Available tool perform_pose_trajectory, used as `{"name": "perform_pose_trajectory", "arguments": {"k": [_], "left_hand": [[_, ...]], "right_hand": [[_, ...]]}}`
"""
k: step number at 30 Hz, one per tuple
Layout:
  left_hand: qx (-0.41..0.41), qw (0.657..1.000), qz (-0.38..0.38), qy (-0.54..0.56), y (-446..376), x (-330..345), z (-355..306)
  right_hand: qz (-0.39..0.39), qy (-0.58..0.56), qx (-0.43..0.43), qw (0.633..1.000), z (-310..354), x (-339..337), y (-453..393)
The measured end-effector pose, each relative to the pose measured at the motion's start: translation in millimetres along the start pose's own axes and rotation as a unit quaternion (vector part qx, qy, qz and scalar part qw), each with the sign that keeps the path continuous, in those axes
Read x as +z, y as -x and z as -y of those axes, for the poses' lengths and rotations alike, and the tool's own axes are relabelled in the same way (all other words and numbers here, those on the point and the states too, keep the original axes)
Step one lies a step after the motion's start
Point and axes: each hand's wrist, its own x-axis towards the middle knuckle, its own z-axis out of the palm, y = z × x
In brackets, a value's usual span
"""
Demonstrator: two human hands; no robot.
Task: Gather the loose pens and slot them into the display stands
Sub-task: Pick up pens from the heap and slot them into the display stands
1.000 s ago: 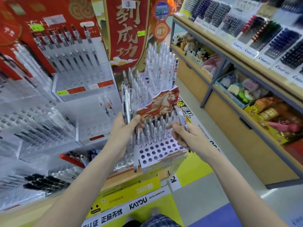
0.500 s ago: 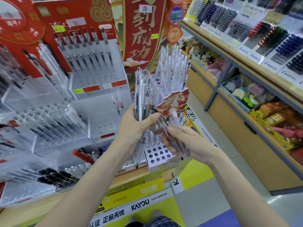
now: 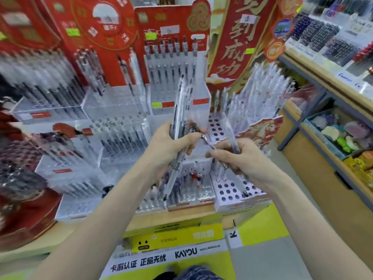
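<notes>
I see my left hand wrapped round a bundle of clear pens, fingers and thumb curled tight on the barrels about midway along; the upper ends stand up and lean slightly right above the fist, while the lower ends poke out beneath the palm, pointing down toward the small front stand. My right hand sits just beside the left, fingers curled, pinching a single pen whose clear barrel rises up and to the left out of the grip. Between the two hands a dark pen tip or clip crosses the gap, though the blur keeps me from telling which hand owns it. Behind and right of both hands stands the perforated display stand, white with dark round holes, its back rows full of upright clear pens and its front rows mostly open holes. Red cardboard displays with clipped pens rise behind, and a wooden shelf unit runs along the right.
</notes>
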Motion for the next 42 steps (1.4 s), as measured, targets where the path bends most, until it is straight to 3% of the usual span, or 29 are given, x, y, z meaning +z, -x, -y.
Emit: {"name": "perform_pose_trajectory", "arguments": {"k": [7,12,17,21,27,32,35,38,42], "left_hand": [[0.015,0.982,-0.164,-0.091,56,-121,7],[0.080,0.950,-0.249,-0.170,112,-238,14],[0.042,0.924,-0.285,-0.253,147,-370,31],[-0.005,0.926,-0.268,-0.267,157,-435,39],[-0.045,0.927,-0.218,-0.302,169,-466,67],[-0.029,0.930,-0.191,-0.314,173,-469,76],[-0.032,0.948,-0.186,-0.257,168,-467,76],[-0.022,0.956,-0.179,-0.230,163,-464,76],[-0.017,0.964,-0.172,-0.200,159,-463,76]], "right_hand": [[0.052,0.096,0.016,0.994,20,97,-40],[0.075,0.128,-0.071,0.986,34,211,-68],[-0.020,0.179,-0.107,0.978,36,337,-107],[-0.118,0.247,-0.124,0.954,53,380,-124],[-0.101,0.338,-0.155,0.923,56,436,-121],[-0.074,0.452,-0.062,0.887,31,459,-122],[-0.091,0.506,-0.058,0.856,16,479,-123],[-0.123,0.505,-0.031,0.854,11,490,-131],[-0.108,0.510,0.010,0.854,22,493,-141]]}}
